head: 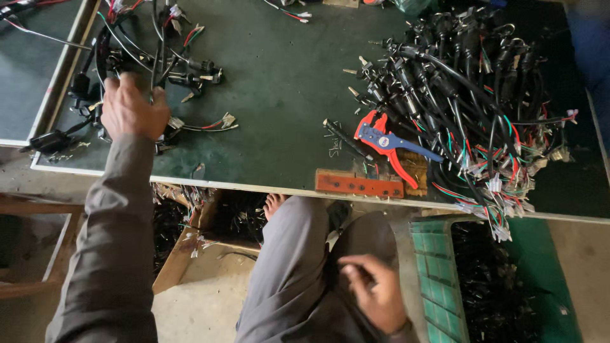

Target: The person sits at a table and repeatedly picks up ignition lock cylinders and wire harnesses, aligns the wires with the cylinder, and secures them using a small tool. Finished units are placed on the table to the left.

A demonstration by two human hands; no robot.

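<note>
My left hand [130,109] reaches out over the far left of the green table [279,82] and rests on a small heap of black wire harnesses [155,60] with red, green and white leads; its fingers curl over them, and the grip itself is hidden. My right hand [375,292] hangs low by my lap, fingers curled, with a thin dark piece pinched between thumb and fingers. A red and blue wire stripper [384,143] lies on the table near the front edge.
A big tangle of black cables with connectors [470,101] fills the table's right side. An orange-brown block [359,184] sits at the front edge. Below are a green crate [445,279] of black offcuts and a cardboard box [190,235] of scraps.
</note>
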